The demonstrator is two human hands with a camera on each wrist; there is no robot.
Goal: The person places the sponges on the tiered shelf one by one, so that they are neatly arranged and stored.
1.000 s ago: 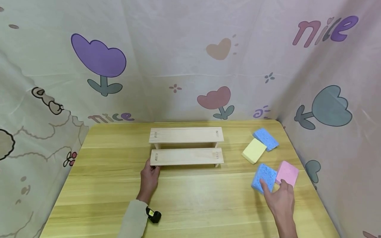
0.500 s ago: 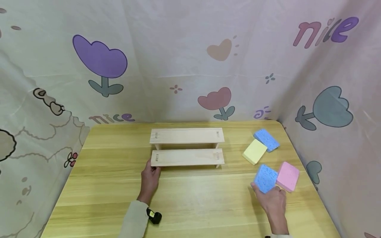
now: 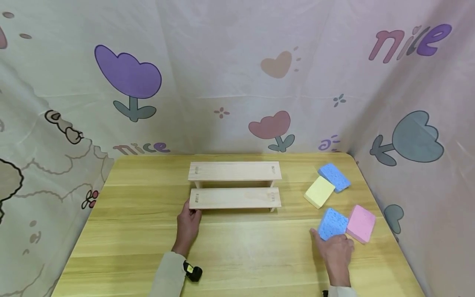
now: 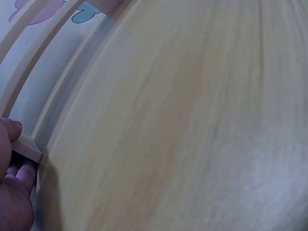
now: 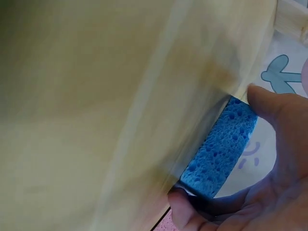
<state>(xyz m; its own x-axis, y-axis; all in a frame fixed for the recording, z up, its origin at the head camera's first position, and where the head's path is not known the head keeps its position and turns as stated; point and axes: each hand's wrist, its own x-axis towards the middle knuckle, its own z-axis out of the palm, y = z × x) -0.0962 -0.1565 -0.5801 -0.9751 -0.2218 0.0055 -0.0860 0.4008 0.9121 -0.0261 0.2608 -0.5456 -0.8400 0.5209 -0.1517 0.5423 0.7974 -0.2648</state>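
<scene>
A pale two-step wooden riser (image 3: 235, 198) stands mid-table, its lower step in front of the higher one. My left hand (image 3: 188, 227) grips the lower step's left end. In the left wrist view, thumb and fingers lie around the end of the wooden piece (image 4: 28, 147). At the right, my right hand (image 3: 335, 252) holds the front blue sponge (image 3: 333, 222), thumb at its left side and fingers at its right. The right wrist view shows the sponge's porous edge (image 5: 221, 149) between thumb and fingertips. A pink sponge (image 3: 361, 223) lies right beside it.
A yellow sponge (image 3: 319, 192) leans over another blue sponge (image 3: 335, 177) farther back on the right. The wood-grain table (image 3: 126, 231) ends at a printed cloth (image 3: 208, 74) hanging behind and at both sides.
My right hand has come down and left from over the blue and pink sponges, and its thumb and fingers now straddle the blue one. The left hand keeps its place on the riser.
</scene>
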